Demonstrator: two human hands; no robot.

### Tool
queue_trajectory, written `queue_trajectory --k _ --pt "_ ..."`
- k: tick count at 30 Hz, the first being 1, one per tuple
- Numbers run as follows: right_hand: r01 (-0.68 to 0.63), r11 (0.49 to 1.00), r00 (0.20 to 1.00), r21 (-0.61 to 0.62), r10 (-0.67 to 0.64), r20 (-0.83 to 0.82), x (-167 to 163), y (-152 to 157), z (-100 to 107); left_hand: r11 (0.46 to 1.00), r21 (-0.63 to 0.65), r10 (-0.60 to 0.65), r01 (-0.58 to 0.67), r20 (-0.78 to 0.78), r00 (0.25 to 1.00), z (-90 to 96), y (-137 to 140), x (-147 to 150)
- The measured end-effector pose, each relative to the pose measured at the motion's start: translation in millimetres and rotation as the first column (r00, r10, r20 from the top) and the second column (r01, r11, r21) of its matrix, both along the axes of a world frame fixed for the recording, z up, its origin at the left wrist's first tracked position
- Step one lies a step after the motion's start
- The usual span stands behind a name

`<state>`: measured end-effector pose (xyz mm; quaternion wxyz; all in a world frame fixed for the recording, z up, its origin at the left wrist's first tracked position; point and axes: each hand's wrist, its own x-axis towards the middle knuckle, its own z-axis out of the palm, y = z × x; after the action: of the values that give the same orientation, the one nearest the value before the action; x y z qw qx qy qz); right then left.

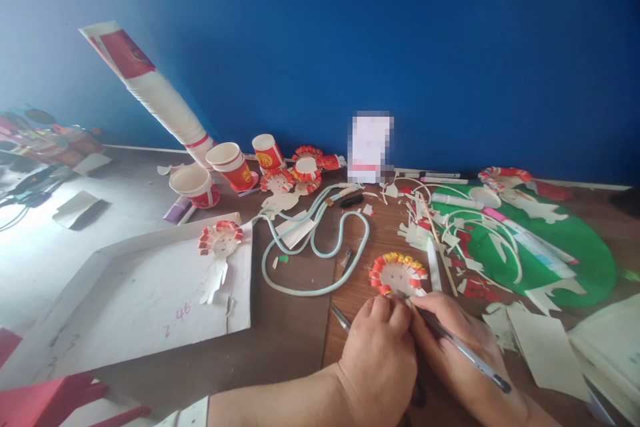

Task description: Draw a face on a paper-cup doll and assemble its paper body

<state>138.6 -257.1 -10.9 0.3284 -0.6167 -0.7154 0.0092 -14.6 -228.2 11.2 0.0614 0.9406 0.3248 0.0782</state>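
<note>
A cut paper cup piece [399, 275], white in the middle with a curled red and yellow rim, lies flat-on in front of me with small dark marks. My left hand [383, 343] is closed at its lower edge, fingers curled over it. My right hand [457, 337] grips a grey pen [475, 357], whose tip end points up-left at the piece's lower edge; the fingers hide part of that edge. Just left of my left hand, the scissors [341, 315] lie partly covered.
Left, a similar piece [221, 240] sits on a white box lid [150, 300]. Behind stand paper cups [230, 167] and a leaning cup stack [165, 110]. A pale blue cord [300, 291] loops mid-table. Paper scraps [417, 233] and markers [540, 243] lie around a green sheet [595, 267].
</note>
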Motion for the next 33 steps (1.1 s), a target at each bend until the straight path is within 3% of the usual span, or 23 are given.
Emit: queue_trajectory --k 16,33 --pt "0.002 1.000 1.000 0.023 -0.003 0.029 -1.4 1.5 4.4 1.000 0.005 -0.012 0.012 -0.019 1.000 2.3 -0.3 -0.3" --pt "0.010 0.999 0.999 0.030 -0.011 0.040 -1.0 1.4 4.3 0.998 0.058 0.003 -0.008 0.085 0.996 -2.0 -0.5 -0.8"
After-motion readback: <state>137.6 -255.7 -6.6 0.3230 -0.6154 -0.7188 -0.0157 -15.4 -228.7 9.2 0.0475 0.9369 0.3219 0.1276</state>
